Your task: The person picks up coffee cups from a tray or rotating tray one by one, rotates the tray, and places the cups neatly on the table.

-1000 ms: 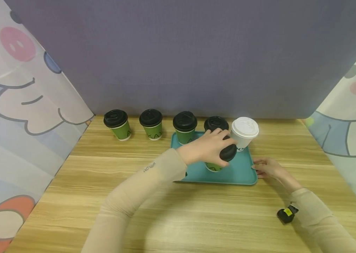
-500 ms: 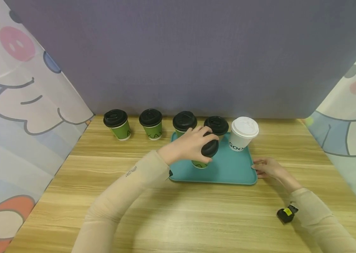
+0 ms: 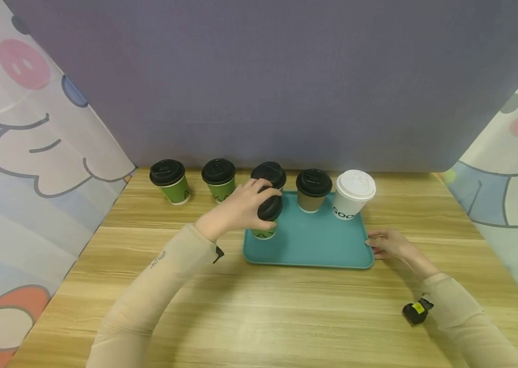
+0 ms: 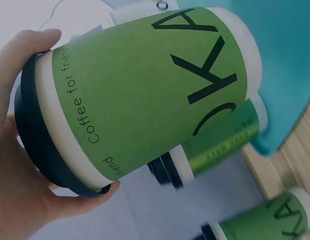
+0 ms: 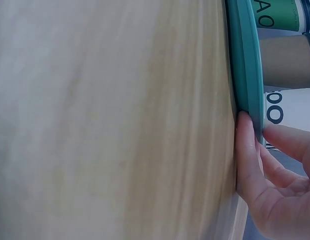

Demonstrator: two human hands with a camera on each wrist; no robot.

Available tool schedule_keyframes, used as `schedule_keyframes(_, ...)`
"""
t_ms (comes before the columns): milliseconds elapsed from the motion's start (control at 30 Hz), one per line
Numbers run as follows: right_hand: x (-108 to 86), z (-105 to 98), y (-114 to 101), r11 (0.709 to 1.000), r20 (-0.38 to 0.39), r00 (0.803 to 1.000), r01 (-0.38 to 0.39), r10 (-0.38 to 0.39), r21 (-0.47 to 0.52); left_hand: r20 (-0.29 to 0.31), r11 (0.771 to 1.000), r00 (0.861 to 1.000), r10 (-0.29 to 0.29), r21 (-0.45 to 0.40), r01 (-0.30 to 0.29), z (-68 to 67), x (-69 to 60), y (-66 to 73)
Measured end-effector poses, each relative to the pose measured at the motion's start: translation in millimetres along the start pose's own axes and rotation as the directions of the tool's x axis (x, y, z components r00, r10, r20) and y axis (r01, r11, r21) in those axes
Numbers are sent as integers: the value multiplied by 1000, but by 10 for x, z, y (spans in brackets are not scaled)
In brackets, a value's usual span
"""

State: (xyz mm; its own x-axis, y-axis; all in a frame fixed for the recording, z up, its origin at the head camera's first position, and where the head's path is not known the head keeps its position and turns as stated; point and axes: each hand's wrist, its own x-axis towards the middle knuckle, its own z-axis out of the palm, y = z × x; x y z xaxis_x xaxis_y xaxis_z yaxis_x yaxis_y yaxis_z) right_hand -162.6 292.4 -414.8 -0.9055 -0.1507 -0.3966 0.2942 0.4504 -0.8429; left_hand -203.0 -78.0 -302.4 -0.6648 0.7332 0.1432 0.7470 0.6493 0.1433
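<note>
My left hand (image 3: 240, 207) grips a green paper coffee cup (image 4: 145, 95) by its black lid, over the left part of a teal tray (image 3: 316, 237). Whether the cup's base touches the tray cannot be told. Behind it another green cup with a black lid (image 3: 268, 174) is partly hidden. A brown cup (image 3: 310, 202) with a black lid and a white cup (image 3: 345, 204) with a white lid stand along the tray's back edge. At the tray's right rim, my right hand (image 3: 390, 244) pinches the edge between thumb and fingers, seen close in the right wrist view.
Two more green cups stand on the wooden table left of the tray: one cup (image 3: 176, 191) farther out, another cup (image 3: 219, 179) closer in. A grey panel (image 3: 286, 102) rises behind the table. Near the right sleeve is a small black device (image 3: 415, 313).
My left hand has moved left across the tray with the green cup, uncovering the brown and white cups. The right hand stays at the tray's rim.
</note>
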Motion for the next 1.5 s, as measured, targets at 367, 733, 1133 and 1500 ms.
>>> schedule_keyframes(367, 2, -3, 3, 1000, -4, 1000, -10, 10, -9, -60, 992, 990, -124, -17, 124, -51, -309, -344)
schedule_keyframes(733, 0, 17, 2, 1000, -4, 1000, 0, 0, 3, -61, 975, 973, -222, -29, 221, -89, -572, -627)
schedule_keyframes(1133, 4, 34, 6, 1000, -6, 1000, 1, -1, -11, -67, 949, 947, -313, -2, 314, -161, -889, -908)
schedule_keyframes(1500, 12, 49, 10, 1000, -15, 1000, -5, 5, -24, -102, 926, 921, -376, -3, 378, -166, -1144, -1154)
